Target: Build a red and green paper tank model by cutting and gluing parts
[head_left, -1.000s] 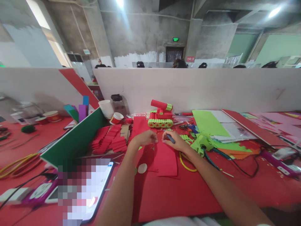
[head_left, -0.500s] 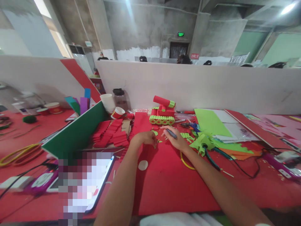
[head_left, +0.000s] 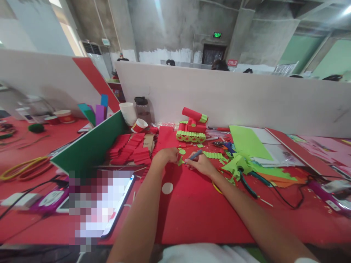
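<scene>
My right hand point(head_left: 201, 163) is closed around a grey-blue pen point(head_left: 195, 155), its lower end pointing left and down near the red surface. Close by on the left, my left hand point(head_left: 169, 156) is closed, fingertips down beside small light-green paper pieces point(head_left: 181, 160); whether it pinches one is too small to tell. Beyond both hands stands a red and green paper tank point(head_left: 192, 126) with a raised barrel. A green corrugated strip point(head_left: 214, 155) lies right of the pen. Nearer my body, a white disc point(head_left: 167, 188) rests on the red surface.
Folded red paper strips point(head_left: 128, 148) lie left, beside a leaning green board point(head_left: 90, 146) and a phone point(head_left: 117, 204). Paper cups point(head_left: 139, 125) and a bottle point(head_left: 142, 109) stand behind. Green scraps point(head_left: 236, 166), dark-handled pliers point(head_left: 248, 184) and green sheets point(head_left: 249, 140) lie right.
My right hand has lowered and turned, and the pen now slants down to the left. My left hand has shifted slightly. The camera view has moved a little.
</scene>
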